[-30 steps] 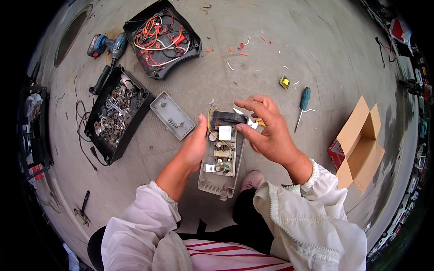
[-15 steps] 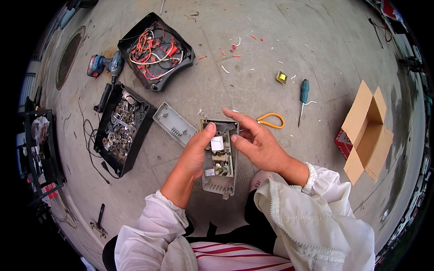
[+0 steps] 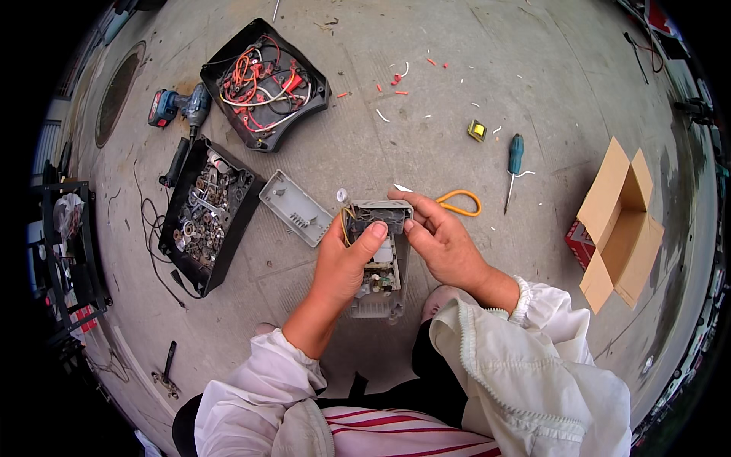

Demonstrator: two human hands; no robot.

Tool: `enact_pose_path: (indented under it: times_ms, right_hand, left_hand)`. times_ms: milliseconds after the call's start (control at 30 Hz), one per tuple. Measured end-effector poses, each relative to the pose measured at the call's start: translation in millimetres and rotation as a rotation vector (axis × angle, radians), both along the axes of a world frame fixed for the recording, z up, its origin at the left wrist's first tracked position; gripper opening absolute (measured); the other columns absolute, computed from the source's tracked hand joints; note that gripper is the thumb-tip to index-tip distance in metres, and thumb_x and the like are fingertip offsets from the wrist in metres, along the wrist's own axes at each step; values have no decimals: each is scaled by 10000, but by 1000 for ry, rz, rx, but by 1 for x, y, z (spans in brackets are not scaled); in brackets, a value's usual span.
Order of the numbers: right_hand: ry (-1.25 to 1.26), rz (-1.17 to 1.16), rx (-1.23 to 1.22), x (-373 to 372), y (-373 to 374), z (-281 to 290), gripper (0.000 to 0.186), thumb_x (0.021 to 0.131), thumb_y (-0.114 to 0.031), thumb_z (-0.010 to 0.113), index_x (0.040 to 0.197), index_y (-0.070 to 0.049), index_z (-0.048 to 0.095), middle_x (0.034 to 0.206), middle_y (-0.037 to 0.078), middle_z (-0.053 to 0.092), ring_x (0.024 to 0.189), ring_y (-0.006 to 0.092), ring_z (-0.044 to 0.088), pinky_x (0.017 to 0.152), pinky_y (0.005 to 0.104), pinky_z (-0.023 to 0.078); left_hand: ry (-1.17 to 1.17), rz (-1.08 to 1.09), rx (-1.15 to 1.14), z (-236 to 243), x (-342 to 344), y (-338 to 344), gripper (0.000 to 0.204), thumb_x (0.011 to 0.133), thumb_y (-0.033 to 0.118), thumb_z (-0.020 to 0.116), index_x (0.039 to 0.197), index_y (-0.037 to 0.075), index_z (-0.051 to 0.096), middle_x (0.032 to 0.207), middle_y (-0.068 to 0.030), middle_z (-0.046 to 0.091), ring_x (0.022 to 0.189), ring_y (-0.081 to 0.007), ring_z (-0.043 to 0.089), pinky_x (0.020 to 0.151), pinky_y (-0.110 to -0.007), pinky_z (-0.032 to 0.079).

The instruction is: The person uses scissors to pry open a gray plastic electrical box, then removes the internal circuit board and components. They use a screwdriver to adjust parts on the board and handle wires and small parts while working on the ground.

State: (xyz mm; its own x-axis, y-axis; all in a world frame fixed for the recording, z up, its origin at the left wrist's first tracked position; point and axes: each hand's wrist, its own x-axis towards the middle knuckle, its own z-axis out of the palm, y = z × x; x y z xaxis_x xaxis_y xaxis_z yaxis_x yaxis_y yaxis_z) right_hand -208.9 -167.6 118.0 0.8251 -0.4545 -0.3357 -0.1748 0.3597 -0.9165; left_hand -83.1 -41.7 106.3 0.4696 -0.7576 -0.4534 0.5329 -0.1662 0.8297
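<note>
Between my hands is an open grey plastic case (image 3: pixel 403 266), tilted, with a circuit board (image 3: pixel 381 278) and wires inside. My left hand (image 3: pixel 344 266) grips its left side, the thumb pressed onto the inside near the far end. My right hand (image 3: pixel 453 247) is closed round the far right corner, thumb on the rim and index finger over the end wall. Left of the case lies a matching grey cover (image 3: pixel 295 208) on the ground. An orange loop handle (image 3: pixel 461 202) shows just past my right hand; whatever it joins is hidden.
On the left are a black tray of metal hardware (image 3: pixel 247 228), a black housing with wires (image 3: pixel 320 114) and a cordless drill (image 3: pixel 196 107). A screwdriver (image 3: pixel 515 156), a small yellow transformer (image 3: pixel 477 130) and an open cardboard box (image 3: pixel 636 217) lie right. Wire scraps dot the concrete.
The case has tipped, its far end wall now showing more. My left thumb has slid inward over it, and my right hand has closed from lifted fingers onto the far right corner.
</note>
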Motion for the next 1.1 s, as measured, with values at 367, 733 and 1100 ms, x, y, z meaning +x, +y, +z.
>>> enact_pose_path:
  times_ms: [367, 733, 1100]
  right_hand:
    - [-58, -24, -1077, 5, -5, 19, 411, 822, 36, 654, 1225, -34, 607, 960, 99, 606, 854, 252, 623, 767, 325, 514]
    - [-60, -75, -1003, 1, -4, 8, 320, 764, 73, 722, 1056, -59, 717, 928, 86, 668, 798, 220, 656, 669, 310, 528]
    - [-76, -27, -955, 0, -9, 8, 277, 780, 56, 719, 1035, -54, 710, 933, 101, 673, 826, 250, 663, 694, 323, 529]
  left_hand:
    - [-53, 36, 93, 10, -8, -6, 345, 942, 270, 679, 1165, 31, 571, 1057, -24, 648, 934, -102, 604, 834, -273, 496]
    - [-157, -37, 117, 2, -6, -3, 468, 845, 329, 814, 1060, -6, 568, 927, -19, 640, 820, -78, 596, 707, -257, 518]
    - [-216, -61, 157, 6, -9, -3, 508, 836, 382, 812, 1049, -10, 568, 902, -36, 658, 808, -89, 619, 702, -270, 523]
